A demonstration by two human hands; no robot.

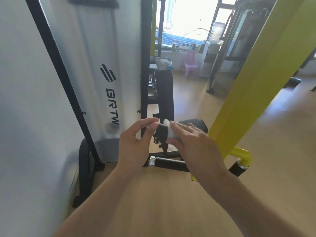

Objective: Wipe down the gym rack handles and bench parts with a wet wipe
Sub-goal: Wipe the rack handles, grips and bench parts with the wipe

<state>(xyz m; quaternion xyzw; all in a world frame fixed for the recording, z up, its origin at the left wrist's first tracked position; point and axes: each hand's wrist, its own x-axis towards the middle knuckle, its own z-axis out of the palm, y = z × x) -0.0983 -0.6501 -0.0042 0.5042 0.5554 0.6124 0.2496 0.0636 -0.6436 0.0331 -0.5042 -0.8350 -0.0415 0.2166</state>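
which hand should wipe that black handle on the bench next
Right. The right hand already has the wipe under its fingers, pressed against the black handle. The left hand only pinches the handle's other side.

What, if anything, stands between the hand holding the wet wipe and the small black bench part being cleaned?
Nothing visible does. The right hand already presses the wet wipe against the black bench part, with only the wipe between them. The left hand touches that part from the opposite side. The yellow post stands off to the right.
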